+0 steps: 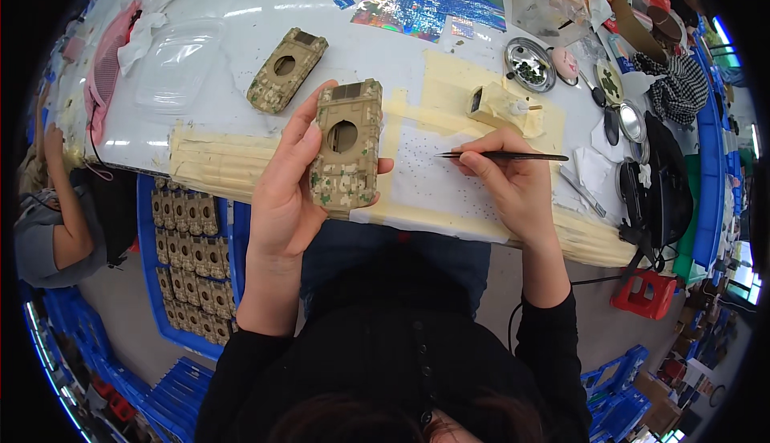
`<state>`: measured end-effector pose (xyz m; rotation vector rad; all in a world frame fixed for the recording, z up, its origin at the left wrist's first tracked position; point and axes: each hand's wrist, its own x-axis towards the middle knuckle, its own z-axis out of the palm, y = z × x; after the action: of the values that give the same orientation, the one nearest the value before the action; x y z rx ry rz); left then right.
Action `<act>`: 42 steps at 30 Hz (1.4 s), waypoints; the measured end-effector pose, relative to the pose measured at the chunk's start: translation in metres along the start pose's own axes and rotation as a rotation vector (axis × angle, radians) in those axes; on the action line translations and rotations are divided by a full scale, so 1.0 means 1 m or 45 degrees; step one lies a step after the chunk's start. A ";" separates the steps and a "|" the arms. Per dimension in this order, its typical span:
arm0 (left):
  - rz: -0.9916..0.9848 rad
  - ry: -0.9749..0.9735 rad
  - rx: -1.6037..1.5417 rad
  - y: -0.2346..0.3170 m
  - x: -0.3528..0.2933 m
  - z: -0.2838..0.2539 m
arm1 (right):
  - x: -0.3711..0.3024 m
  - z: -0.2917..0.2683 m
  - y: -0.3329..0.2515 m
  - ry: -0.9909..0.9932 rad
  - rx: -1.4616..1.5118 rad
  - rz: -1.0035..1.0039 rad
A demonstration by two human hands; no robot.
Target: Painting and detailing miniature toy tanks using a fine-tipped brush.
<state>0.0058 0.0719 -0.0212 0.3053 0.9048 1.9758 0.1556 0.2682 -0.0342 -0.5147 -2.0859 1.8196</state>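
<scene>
My left hand grips a tan model tank hull with pixelated green, brown and cream camouflage and a round hole in its top. Its thumb lies along the left side, and fingertips show at the right side. To the right, my right hand pinches a slim black tool like a fine paintbrush. The tool's tip points left, apart from the hull, above a white sheet covered with small dark specks. A second camouflaged hull lies on the table beyond my left hand.
A blue crate of several similar hulls stands below the table at left. A tape-covered block, a metal dish with dark green bits and a black bag lie at right. Another person is at far left.
</scene>
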 end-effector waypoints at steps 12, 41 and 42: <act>0.002 0.028 0.014 0.001 -0.002 0.001 | 0.000 0.001 0.001 -0.006 -0.008 -0.029; -0.023 0.021 0.060 0.003 -0.008 0.004 | 0.000 0.002 0.000 -0.014 -0.035 -0.029; -0.025 0.017 0.061 0.003 -0.007 0.003 | 0.000 0.001 0.000 -0.013 -0.033 -0.027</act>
<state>0.0100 0.0667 -0.0162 0.3098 0.9613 1.9425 0.1549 0.2676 -0.0342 -0.4895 -2.1163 1.7893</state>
